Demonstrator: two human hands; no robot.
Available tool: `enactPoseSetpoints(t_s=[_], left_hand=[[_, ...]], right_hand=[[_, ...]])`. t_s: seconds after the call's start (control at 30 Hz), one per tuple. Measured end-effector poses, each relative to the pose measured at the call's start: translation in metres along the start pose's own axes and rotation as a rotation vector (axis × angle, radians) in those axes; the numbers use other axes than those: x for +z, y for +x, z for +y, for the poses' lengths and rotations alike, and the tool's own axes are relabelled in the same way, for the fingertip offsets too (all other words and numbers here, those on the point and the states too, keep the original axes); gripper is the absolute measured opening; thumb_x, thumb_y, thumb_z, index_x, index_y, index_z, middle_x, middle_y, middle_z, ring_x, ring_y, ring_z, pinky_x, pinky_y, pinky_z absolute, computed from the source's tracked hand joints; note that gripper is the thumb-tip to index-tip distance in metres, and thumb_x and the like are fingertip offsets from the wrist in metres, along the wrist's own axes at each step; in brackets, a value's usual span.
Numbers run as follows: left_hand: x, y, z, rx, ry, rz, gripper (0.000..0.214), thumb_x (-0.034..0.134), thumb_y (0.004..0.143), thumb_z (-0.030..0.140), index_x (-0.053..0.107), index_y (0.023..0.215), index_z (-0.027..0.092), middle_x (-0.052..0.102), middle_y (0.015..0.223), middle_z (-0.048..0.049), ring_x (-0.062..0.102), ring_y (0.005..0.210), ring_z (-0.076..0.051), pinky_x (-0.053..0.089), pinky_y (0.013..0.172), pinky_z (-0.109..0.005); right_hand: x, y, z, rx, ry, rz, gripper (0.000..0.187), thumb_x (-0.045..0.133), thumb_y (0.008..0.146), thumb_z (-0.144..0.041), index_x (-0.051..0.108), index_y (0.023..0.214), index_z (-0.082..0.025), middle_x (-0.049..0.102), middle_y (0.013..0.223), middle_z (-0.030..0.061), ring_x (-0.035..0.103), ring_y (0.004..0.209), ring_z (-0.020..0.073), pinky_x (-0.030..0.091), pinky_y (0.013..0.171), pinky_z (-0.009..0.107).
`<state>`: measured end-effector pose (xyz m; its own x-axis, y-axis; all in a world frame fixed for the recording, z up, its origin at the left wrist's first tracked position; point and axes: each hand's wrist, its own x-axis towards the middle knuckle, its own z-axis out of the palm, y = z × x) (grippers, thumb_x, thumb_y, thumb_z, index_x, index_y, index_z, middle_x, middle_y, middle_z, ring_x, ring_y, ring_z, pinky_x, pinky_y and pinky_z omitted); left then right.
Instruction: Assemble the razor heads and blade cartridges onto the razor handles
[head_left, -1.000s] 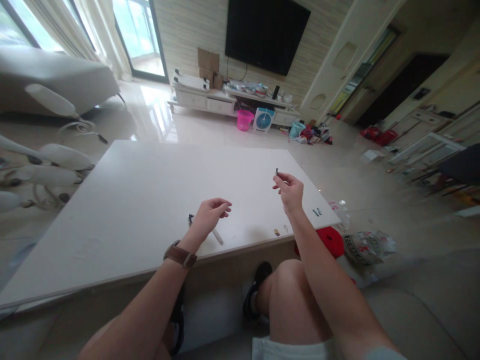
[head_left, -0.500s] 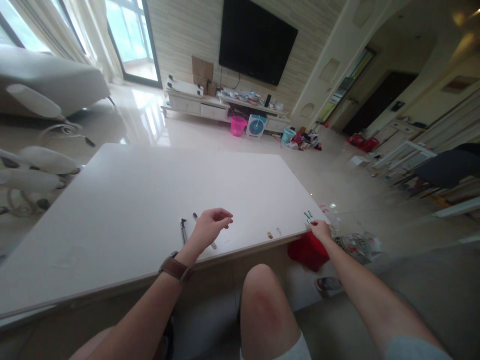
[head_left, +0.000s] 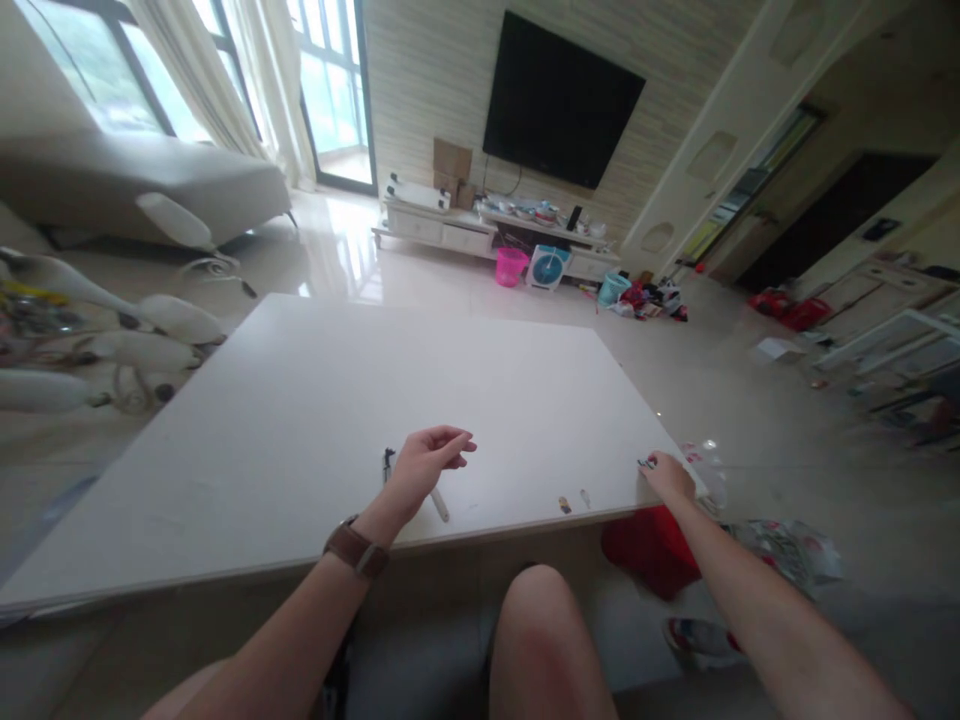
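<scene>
A pale living room spreads out in front of my camera, a couch (head_left: 142,190) at far left, white chairs (head_left: 180,318) with curled metalwork nearer to me, then curtains (head_left: 210,80) beside a bright glass door (head_left: 330,85). Right of the door I have a low white cabinet (head_left: 465,238) along the wall, a pink basket (head_left: 511,267) and a blue-and-white fan (head_left: 549,267) in front of it, and a black television (head_left: 562,100) above.

The white table (head_left: 360,390) fills the middle of my view. On its near part, left of center, I see a slim tool (head_left: 387,465) with a dark head, partly covered by my left wrist, which wears a brown strap (head_left: 356,548). My left hand (head_left: 433,458) is over the table, fingers loosely bent toward the thumb; I cannot tell whether the tips meet. A light-colored stick (head_left: 440,506) shows just below that hand, running out from behind it. Farther right, near the front edge, a small brown-and-yellow piece (head_left: 565,505) lies beside a small whitish one (head_left: 585,497).

At the right end of the table, my right hand (head_left: 667,478) has its fingertips together at small dark pieces (head_left: 646,463); I cannot tell whether it pinches one. Below that edge I see a red object (head_left: 651,550), and a printed plastic bag (head_left: 795,550) on the floor to its right.
</scene>
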<state>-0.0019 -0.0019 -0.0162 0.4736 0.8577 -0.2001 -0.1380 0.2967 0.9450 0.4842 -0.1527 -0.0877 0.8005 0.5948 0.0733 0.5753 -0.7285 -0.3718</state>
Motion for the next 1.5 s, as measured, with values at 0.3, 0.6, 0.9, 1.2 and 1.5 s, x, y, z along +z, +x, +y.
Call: enactPoseSetpoints(t_s=[0.3,0.6,0.9,1.2,1.5], left_hand=[[-0.007,0.004,0.006,0.120,-0.098,0.025,0.033,0.078,0.074,0.043,0.073,0.085,0.012,0.071,0.080,-0.0069,0.059,0.063,-0.010,0.050,0.065,-0.025],[-0.014,-0.008,0.026,0.353,-0.125,-0.101,0.030,0.070,0.084,0.041,0.066,0.074,0.013,0.061,0.057,0.0010,0.053,0.049,-0.008,0.043,0.051,-0.022],[-0.042,-0.003,0.047,0.173,-0.192,-0.356,0.027,0.077,0.079,0.035,0.069,0.067,0.013,0.063,0.050,-0.0013,0.056,0.041,-0.010,0.043,0.045,-0.021],[-0.028,-0.008,0.043,0.045,-0.261,-0.553,0.031,0.084,0.069,0.037,0.070,0.059,0.012,0.062,0.044,-0.0044,0.054,0.032,-0.013,0.040,0.033,-0.019],[-0.012,-0.036,0.037,0.022,-0.289,-0.570,0.026,0.084,0.068,0.033,0.072,0.057,0.012,0.060,0.040,-0.0038,0.052,0.029,-0.012,0.038,0.030,-0.017]], right_hand=[[-0.007,-0.113,-0.229,-0.512,0.860,-0.230,0.033,0.071,0.081,-0.046,0.073,0.093,-0.016,0.074,0.092,0.0096,0.067,0.083,0.0216,0.051,0.076,0.033],[0.009,-0.241,-0.360,-0.405,1.557,-0.419,0.012,0.075,0.080,-0.031,0.075,0.082,-0.020,0.075,0.086,0.0049,0.067,0.081,0.0197,0.052,0.078,0.034],[0.017,-0.215,-0.359,-0.546,1.675,-0.959,0.008,0.085,0.072,-0.030,0.081,0.078,-0.027,0.066,0.095,0.0036,0.060,0.085,0.0183,0.051,0.075,0.033],[0.019,-0.208,-0.351,-0.651,1.678,-1.143,0.014,0.090,0.065,-0.036,0.078,0.067,-0.029,0.050,0.077,0.0012,0.052,0.077,0.0170,0.048,0.069,0.033],[0.009,-0.225,-0.333,-0.718,1.726,-1.188,0.013,0.089,0.068,-0.031,0.077,0.066,-0.031,0.048,0.073,-0.0001,0.050,0.071,0.0144,0.043,0.064,0.029]])
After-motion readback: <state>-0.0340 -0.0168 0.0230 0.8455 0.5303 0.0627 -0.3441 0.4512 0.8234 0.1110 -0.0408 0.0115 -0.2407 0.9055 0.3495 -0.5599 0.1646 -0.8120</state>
